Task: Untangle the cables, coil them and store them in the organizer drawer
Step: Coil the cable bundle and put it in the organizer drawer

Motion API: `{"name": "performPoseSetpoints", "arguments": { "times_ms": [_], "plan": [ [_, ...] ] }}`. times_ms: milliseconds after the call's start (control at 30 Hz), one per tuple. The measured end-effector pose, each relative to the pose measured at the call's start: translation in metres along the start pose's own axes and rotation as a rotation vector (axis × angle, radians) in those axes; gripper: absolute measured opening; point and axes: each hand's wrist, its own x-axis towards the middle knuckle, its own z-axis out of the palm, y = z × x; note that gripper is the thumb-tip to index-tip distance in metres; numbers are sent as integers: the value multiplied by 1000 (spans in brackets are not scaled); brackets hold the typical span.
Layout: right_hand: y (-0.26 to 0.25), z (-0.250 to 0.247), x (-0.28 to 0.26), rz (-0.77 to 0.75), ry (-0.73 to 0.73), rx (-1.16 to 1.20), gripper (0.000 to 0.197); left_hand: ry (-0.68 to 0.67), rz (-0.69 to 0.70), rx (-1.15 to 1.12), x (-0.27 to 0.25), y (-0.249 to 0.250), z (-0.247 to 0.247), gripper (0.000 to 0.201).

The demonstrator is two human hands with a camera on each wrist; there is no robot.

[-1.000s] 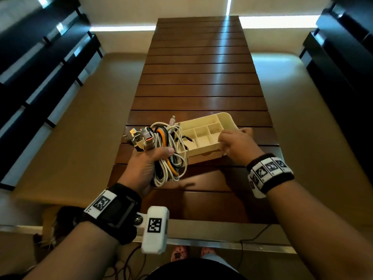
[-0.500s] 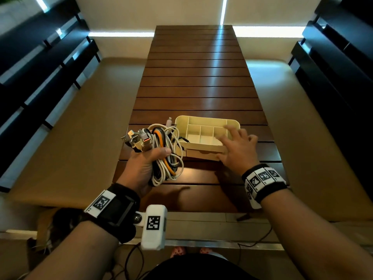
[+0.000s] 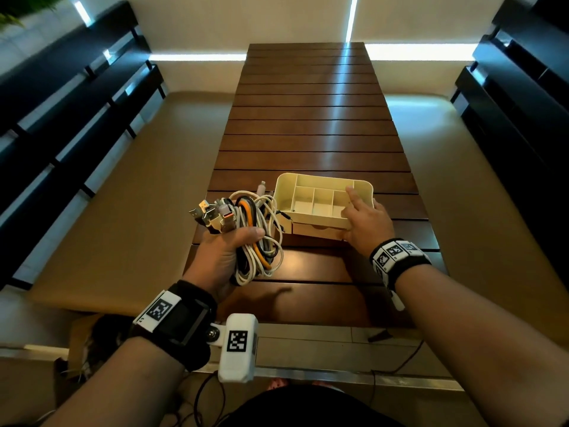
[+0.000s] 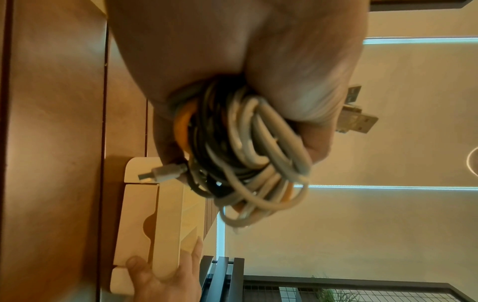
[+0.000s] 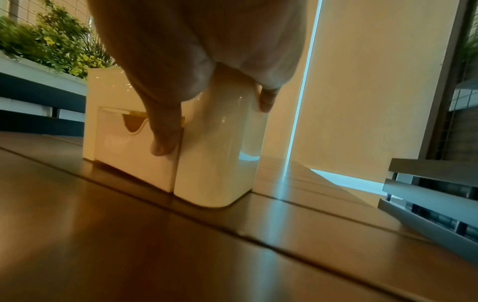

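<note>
Indoor lounge or office-like room, long slatted wooden table (image 3: 311, 124), dark shelving (image 3: 70, 112), planter greenery (image 5: 49, 49)

Head view looking down, wrist views close and low, all sharing organizer (image 3: 323, 221).

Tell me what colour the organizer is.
Cream organizer; the head view shows it best.
</note>
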Motion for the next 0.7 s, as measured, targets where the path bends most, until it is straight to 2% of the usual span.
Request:
{"name": "performPoseSetpoints", "arguments": {
  "times_ms": [100,167,233,300,367,467,533,633,700],
  "plan": [
    [5,-12,7,-43,-103,-75,67,-24,15,1,0,4,0,43],
    [3,-20,4,-18,-66,-83,78,-34,28,5,0,5,-1,44],
    [-4,-20,-8,-8,98,-10,66,-32,35,4,2,4,-2,44],
    [-15,-10,-24,-38,232,107,42,-29,32,3,3,3,-3,45],
    [-26,-2,-34,-31,292,216,25,-31,23,3,4,2,-4,45],
    [-32,-1,-26,-48,387,210,10,-29,7,-2,5,1,-2,44],
    [-32,-5,-19,-51,392,189,6,-33,8,5,6,1,-1,44],
    [-36,-4,-24,-77,325,202,7,-24,20,-2,7,3,0,45],
    [-39,-1,-32,-61,183,220,15,-21,31,-8,9,4,-1,47]
  ]
}}
